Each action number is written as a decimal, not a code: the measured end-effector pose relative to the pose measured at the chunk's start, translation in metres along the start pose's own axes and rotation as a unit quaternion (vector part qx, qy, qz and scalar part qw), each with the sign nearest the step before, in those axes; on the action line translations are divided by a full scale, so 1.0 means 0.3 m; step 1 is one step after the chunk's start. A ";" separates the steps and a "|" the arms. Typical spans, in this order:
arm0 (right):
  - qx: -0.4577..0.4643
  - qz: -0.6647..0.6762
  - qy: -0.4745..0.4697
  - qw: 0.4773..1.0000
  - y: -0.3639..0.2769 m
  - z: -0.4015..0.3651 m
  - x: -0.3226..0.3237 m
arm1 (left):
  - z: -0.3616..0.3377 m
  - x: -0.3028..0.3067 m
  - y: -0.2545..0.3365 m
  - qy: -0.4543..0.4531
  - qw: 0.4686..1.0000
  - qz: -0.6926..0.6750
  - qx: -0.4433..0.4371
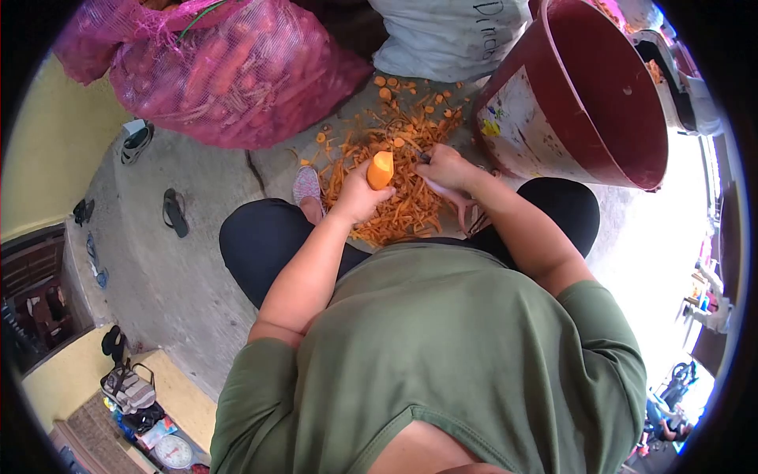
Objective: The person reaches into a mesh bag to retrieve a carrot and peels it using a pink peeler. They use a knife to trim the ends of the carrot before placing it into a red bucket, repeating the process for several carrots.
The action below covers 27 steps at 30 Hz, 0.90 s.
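Note:
My left hand [362, 197] is wrapped round a peeled orange carrot [380, 171], its cut-looking end pointing up. To the right, my right hand [444, 167] is closed round a small dark-handled tool [424, 157]; its working end is too small to make out. The two hands are apart. Below and between them, a heap of orange peelings [410, 207] covers the floor between my legs, with round carrot end pieces [384, 93] scattered toward the far side.
A pink mesh sack [229, 79] full of produce stands at the far left, and a white sack [450, 35] behind the peelings. A large dark red bucket [521, 103] stands at the right. A loose slipper [174, 213] lies on the concrete floor [213, 276].

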State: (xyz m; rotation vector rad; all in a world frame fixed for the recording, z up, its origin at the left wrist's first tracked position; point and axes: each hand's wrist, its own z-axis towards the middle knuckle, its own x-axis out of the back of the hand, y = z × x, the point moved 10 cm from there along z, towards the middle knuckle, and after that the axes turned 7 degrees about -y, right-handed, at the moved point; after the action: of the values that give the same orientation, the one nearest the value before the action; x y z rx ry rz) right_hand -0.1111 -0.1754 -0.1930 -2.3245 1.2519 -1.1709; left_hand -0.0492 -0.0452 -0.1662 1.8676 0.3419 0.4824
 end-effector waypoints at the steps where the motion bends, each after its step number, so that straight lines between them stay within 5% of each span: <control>1: 0.036 -0.011 -0.006 0.999 -0.074 -0.041 0.009 | 0.003 0.000 0.003 0.003 1.000 0.005 -0.003; 3: 0.108 -0.033 -0.020 0.993 -0.180 -0.103 0.009 | 0.006 -0.004 -0.005 0.000 1.000 -0.002 0.006; 9: 0.012 -0.142 0.024 0.989 0.109 0.047 -0.016 | -0.009 -0.022 0.001 -0.025 0.996 -0.084 0.030; 12: -0.065 -0.053 0.015 0.996 0.166 0.046 0.015 | -0.017 -0.045 -0.042 -0.054 0.982 -0.169 0.063; 16: 0.070 -0.009 0.063 0.996 -0.087 -0.043 0.049 | -0.002 -0.061 -0.023 -0.066 0.954 -0.284 0.072; 19: 0.113 -0.122 0.061 0.984 -0.167 -0.082 0.019 | -0.009 -0.071 -0.043 -0.065 0.935 -0.324 0.128; 27: 0.074 -0.141 0.024 0.987 -0.163 -0.065 -0.012 | -0.017 -0.093 -0.080 -0.075 0.934 -0.301 0.177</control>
State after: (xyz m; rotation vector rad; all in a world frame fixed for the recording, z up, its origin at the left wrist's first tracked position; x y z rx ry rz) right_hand -0.0983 -0.1406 -0.1556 -2.4274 0.8351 -1.3634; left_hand -0.0761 -0.0457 -0.1919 2.0005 0.9076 -0.1527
